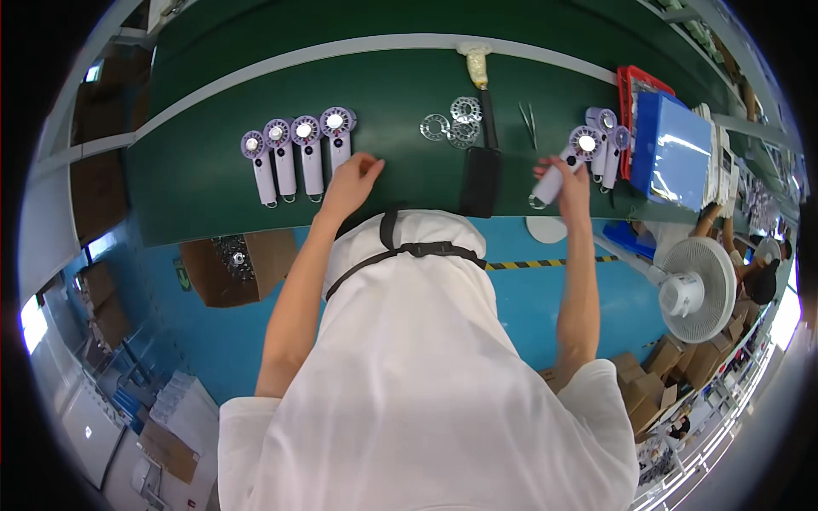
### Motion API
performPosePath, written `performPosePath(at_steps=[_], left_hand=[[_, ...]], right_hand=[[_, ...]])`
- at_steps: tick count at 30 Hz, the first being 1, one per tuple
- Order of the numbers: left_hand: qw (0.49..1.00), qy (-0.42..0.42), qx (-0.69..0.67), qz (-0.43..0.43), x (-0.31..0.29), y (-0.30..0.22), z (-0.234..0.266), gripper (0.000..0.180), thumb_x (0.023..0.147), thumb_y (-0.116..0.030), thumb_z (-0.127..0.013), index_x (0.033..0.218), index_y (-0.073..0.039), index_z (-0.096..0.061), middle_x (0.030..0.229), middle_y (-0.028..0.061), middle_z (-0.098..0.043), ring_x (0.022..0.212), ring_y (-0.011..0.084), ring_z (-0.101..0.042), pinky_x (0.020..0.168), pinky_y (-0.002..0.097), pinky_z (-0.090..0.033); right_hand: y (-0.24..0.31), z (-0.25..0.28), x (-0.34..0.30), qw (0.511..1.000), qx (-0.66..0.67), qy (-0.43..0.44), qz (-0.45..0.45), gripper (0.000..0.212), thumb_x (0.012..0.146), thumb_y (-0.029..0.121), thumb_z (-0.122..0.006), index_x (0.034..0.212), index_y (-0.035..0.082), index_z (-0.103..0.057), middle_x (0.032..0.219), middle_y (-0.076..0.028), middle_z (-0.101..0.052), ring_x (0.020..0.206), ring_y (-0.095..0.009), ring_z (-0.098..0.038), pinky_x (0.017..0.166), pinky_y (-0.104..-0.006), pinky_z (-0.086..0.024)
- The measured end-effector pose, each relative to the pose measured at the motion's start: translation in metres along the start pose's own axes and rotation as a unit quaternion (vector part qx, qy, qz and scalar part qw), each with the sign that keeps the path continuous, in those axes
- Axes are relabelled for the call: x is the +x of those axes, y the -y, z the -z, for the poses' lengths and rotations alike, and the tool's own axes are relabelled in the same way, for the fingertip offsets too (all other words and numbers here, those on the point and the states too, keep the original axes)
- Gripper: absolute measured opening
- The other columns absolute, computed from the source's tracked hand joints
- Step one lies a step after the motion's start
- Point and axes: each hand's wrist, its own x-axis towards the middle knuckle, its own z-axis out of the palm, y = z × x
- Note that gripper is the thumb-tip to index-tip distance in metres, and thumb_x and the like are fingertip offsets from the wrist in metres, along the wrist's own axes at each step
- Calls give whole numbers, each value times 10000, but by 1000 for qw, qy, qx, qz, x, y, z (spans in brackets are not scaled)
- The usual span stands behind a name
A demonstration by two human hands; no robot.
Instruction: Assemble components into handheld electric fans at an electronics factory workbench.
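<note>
A lavender handheld fan [552, 184] is gripped in my right hand [574, 180], its round head tilted up to the right and a metal ring at its handle end. My left hand [351, 186] rests over the green tabletop with its fingers loosely bent and apart, nothing visible in them. It covers the lower handle of a lavender fan [338, 140]; whether it touches that fan I cannot tell. Beside it, more such fans [308, 162] lie in a row to the left. Other lavender fans [609, 153] lie close together just beyond my right hand.
Clear round rings [463, 133], tweezers [530, 123] and a black flat-ended tool [481, 180] lie mid-table. At right stand a red tray [626, 89] and a blue bin [673, 149]. A cardboard box [209, 272] sits below the front edge; a white fan [699, 289] stands right.
</note>
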Motion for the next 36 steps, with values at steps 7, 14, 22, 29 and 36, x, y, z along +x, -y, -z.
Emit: performPosePath(at_steps=[7, 14, 22, 29, 36], left_hand=[[997, 67, 41, 2, 90, 15, -81, 641, 893, -389, -671, 1365, -3, -473, 1260, 193, -606, 1072, 326, -635, 916, 388, -500], [993, 102, -61, 26, 83, -31, -92, 611, 918, -389, -647, 1363, -6, -478, 1297, 158, -600, 1087, 259, -637, 934, 364, -501], [958, 0, -268, -102, 3, -125, 26, 228, 1005, -184, -557, 1159, -28, -619, 1149, 81, -681, 1074, 170, -624, 947, 294, -462], [918, -82, -128, -366, -51, -188, 89, 296, 870, -63, -669, 1165, -61, -640, 1306, 136, -589, 1129, 287, -602, 941, 360, -479], [928, -81, -147, -332, -61, -179, 97, 269, 871, -68, -674, 1139, -54, -652, 1285, 129, -615, 1083, 276, -630, 904, 352, -501]], right_hand=[[46, -88, -79, 989, 102, 101, -41, 330, 938, 121, -630, 1212, -1, -493, 896, -126, -635, 783, -225, -667, 715, -388, -583], [56, -115, -122, 962, 157, 214, -67, 427, 965, 129, -549, 1356, -2, -437, 1177, -194, -637, 915, -253, -672, 805, -378, -564], [67, -146, -138, 943, 129, 290, -100, 463, 952, 81, -524, 1390, -23, -414, 1196, -229, -623, 920, -281, -674, 812, -403, -557], [83, -174, -142, 918, 71, 377, -104, 387, 959, 105, -565, 1316, 5, -453, 1158, -155, -648, 921, -218, -680, 818, -349, -555], [90, -186, -150, 899, 73, 416, -114, 418, 966, 110, -553, 1351, -1, -435, 1146, -138, -649, 911, -208, -682, 832, -342, -551]])
